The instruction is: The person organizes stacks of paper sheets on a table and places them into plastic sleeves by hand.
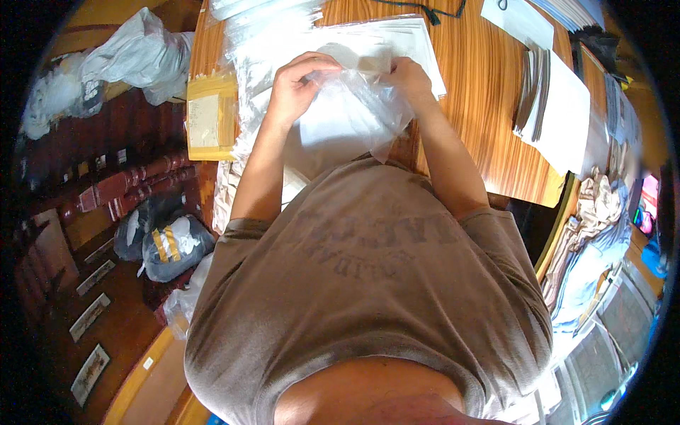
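Observation:
A clear plastic bag stretches between my hands, close in front of my chest at the table's near edge. My left hand has its fingers curled over the bag's left upper edge. At the other side, my right hand pinches the bag's right upper part, its fingertips partly hidden by glare. A flat white piece shows through or behind the film; I cannot tell whether it lies inside. Beyond the hands, a stack of white sheets rests on the wooden table.
Glossy clear bags are heaped at the table's far left. Dark-edged folded pieces and white sheets lie at the right. Folded clothes are piled beyond the right edge. Plastic-wrapped bundles sit low at the left.

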Action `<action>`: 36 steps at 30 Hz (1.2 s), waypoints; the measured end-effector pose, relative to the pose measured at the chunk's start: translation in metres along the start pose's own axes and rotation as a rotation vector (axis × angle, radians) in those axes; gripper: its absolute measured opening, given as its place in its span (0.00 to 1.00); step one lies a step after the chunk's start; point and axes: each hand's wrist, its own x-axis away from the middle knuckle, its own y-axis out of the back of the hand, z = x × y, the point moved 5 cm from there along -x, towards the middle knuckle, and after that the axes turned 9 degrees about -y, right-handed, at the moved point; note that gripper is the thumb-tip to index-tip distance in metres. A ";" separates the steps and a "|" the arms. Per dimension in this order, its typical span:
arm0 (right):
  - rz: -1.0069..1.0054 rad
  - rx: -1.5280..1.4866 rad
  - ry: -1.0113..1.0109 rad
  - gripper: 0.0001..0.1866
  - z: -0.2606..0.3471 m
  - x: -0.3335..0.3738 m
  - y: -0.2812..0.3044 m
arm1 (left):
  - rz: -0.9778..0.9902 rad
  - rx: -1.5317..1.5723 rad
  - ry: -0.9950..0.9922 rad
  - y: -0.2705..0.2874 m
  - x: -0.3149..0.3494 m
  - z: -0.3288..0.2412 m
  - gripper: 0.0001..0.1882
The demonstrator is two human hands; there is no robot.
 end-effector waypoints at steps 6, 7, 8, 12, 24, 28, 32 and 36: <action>-0.281 -0.226 0.021 0.12 -0.007 0.028 0.044 | -0.187 0.210 0.198 0.010 0.001 0.012 0.09; -0.281 -0.290 -0.042 0.11 -0.006 0.041 0.052 | -0.084 0.148 0.214 0.011 -0.007 0.016 0.09; -0.403 -0.286 0.038 0.09 0.000 0.052 0.054 | 0.019 0.085 0.228 0.011 -0.012 0.019 0.09; -0.414 -0.011 0.293 0.07 0.048 0.097 0.049 | 0.197 -0.009 0.083 0.008 -0.025 0.018 0.11; 0.005 -0.801 0.075 0.19 0.026 0.057 -0.027 | 0.428 0.190 0.058 0.010 -0.023 0.030 0.16; -0.391 0.188 -0.082 0.30 0.042 0.037 0.003 | 0.344 0.312 -0.080 0.011 -0.014 0.033 0.19; -0.093 -0.168 -0.082 0.21 0.008 -0.001 -0.018 | 0.222 0.343 0.203 0.004 -0.011 0.026 0.16; -0.072 -0.410 0.030 0.15 -0.040 -0.008 -0.009 | 0.332 0.093 0.329 0.007 -0.012 0.033 0.13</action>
